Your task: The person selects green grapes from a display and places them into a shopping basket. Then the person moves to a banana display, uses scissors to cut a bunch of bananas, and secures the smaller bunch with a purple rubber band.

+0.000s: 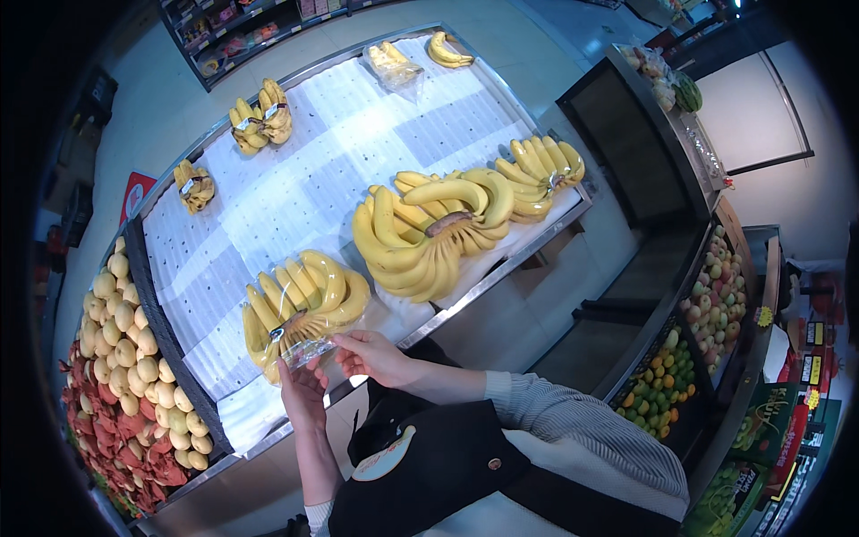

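A bunch of yellow bananas (302, 295) lies on the near left part of the display table, inside a clear plastic bag (310, 350). With thumb and fingers my right hand (366, 356) pinches the near edge of that bag. My left hand (305, 389) grips the bag's edge a little further left, its thumb on top and its fingers curled. A dark sticker shows at the stems of this bunch. Just to the right rests a larger cluster of bananas (429, 235) around a thick brown stem, apparently unbagged.
The display table (302, 181) has a white foam lining and metal rim. More bananas (537, 174) lie at its right end; small bunches (262, 117) sit along the far edge. Pale round fruit (121, 335) fills a bin at left. A dark stand (631, 134) is at right.
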Motion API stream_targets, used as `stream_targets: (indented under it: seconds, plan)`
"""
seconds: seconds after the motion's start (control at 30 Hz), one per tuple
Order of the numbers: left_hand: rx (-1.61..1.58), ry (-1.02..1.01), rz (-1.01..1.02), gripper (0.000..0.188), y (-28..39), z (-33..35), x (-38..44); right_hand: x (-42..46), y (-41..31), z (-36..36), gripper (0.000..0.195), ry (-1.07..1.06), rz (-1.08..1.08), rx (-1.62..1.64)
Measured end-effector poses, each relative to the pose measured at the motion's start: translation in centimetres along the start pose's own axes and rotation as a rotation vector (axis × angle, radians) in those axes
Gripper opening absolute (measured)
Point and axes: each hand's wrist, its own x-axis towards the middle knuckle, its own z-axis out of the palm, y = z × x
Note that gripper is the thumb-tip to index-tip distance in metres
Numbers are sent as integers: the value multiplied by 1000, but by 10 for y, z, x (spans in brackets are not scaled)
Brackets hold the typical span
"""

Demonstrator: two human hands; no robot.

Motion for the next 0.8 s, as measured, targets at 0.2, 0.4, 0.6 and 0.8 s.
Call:
stream_targets:
  seconds: [0.2,0.4,0.6,0.8]
  plan:
    - [-119,-66,193,42,-31,-39,34,-6,-1,-4,26,14,64,12]
    - [-231,132,158,36,-24,-9,-12,-17,-4,-10,26,95,176,-59]
    - [-291,74,223,29,-46,-15,-25,-29,-10,-15,23,-6,203,-89]
    - [-591,-65,127,22,-59,-21,-19,-41,-20,-15,18,-48,212,26]
